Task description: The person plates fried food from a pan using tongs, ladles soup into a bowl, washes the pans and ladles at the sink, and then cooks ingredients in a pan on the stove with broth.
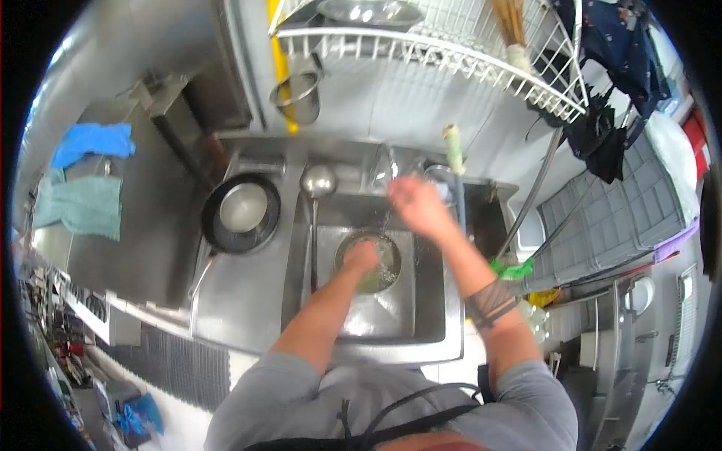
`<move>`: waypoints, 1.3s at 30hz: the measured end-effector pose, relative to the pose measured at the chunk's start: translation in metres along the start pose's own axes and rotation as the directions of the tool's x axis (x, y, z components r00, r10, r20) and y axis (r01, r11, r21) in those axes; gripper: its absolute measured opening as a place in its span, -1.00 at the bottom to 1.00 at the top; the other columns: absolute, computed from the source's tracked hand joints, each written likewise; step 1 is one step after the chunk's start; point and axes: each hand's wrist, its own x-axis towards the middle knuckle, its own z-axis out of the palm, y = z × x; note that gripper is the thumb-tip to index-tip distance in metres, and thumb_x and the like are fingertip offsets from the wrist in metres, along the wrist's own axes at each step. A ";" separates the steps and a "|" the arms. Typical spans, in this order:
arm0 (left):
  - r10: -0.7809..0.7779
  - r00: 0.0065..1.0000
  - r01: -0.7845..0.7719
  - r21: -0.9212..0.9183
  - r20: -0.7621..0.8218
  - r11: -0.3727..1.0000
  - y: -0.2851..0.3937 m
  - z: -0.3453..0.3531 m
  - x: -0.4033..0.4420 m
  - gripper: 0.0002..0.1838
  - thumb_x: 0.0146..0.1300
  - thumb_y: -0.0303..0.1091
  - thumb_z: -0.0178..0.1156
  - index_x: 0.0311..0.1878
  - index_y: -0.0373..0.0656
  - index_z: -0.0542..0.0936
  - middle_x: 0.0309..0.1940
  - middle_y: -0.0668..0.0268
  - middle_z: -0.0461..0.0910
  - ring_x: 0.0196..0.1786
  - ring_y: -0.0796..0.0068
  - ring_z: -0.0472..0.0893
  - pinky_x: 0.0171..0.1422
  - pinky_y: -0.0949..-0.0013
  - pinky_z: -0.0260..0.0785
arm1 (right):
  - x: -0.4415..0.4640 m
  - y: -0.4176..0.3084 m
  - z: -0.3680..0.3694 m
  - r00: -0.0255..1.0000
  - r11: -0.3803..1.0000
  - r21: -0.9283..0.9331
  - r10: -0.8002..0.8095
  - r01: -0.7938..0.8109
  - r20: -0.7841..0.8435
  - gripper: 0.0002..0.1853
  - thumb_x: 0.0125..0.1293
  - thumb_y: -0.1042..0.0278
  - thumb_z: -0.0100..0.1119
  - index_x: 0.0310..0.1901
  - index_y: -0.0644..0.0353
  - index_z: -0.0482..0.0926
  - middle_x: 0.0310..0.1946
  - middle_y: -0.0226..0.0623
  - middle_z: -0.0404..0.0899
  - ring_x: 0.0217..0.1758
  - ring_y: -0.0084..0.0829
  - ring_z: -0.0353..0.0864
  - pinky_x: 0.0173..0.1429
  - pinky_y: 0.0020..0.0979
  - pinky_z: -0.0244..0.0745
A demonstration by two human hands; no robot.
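My left hand (362, 257) reaches down into a round metal bowl (398, 272) in the sink (430, 293). Greenish water is in the bowl, and the fingers are hidden there. A thin stream of water falls from the faucet (386, 164) toward the bowl. My right hand (418, 204) is raised above the back right of the sink, beside the faucet. Motion blurs its fingers, so their grip is unclear. Left of the bowl, a long-handled ladle (319, 182) lies with its round head at the back and its handle along the sink's edge.
On the left drainboard sits a black frying pan (263, 234) with a small metal bowl (243, 208) inside. A metal strainer (302, 101) hangs on the wall under a white wire rack (421, 43). Blue (94, 143) and green cloths (79, 203) lie farther left. A grey crate (609, 218) stands right.
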 end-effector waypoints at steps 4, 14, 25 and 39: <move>-0.276 0.936 0.270 0.058 0.218 0.961 -0.048 0.001 -0.096 -0.59 0.31 -0.22 0.12 0.11 -0.22 0.67 0.05 -0.05 0.70 0.09 -0.05 0.70 0.25 0.02 0.54 | 0.027 -0.053 -0.069 0.966 0.990 -0.096 -0.121 0.101 -0.227 -0.75 0.45 0.29 0.23 0.03 0.23 0.71 -0.13 -0.18 0.77 -0.05 -0.40 0.73 0.11 -0.35 0.58; -0.518 0.694 0.531 0.132 0.499 0.837 -0.156 0.120 -0.156 -0.40 0.16 -0.30 0.22 0.29 -0.35 0.53 0.24 -0.13 0.57 0.36 0.02 0.55 0.47 0.14 0.38 | 0.190 -0.046 -0.251 0.871 0.803 -0.353 0.391 -0.480 -0.297 -0.73 0.30 0.39 0.29 -0.08 0.44 0.68 -0.22 -0.12 0.67 -0.22 -0.40 0.66 -0.17 -0.37 0.58; -0.118 0.534 0.845 -0.524 0.837 0.105 -0.136 0.139 -0.141 -0.69 0.19 -0.30 0.39 -0.08 -0.24 0.58 -0.41 0.20 0.58 -0.41 0.31 0.61 -0.30 0.17 0.56 | 0.066 -0.032 -0.319 0.971 0.945 0.323 0.027 0.053 -0.238 -0.39 0.31 0.15 0.32 0.39 -0.11 0.44 0.01 -0.54 0.59 0.04 -0.64 0.63 -0.12 -0.52 0.60; -0.361 0.739 0.646 -0.445 0.569 0.620 -0.086 0.113 -0.108 -0.73 0.18 -0.33 0.34 -0.45 -0.38 0.57 -0.61 0.10 0.61 -0.62 0.28 0.64 -0.50 0.16 0.50 | -0.127 0.222 0.207 0.471 0.856 -0.262 0.473 -0.446 0.744 -0.22 0.42 -0.04 0.18 0.59 0.00 0.18 0.09 0.02 0.69 0.11 -0.14 0.71 0.21 -0.26 0.54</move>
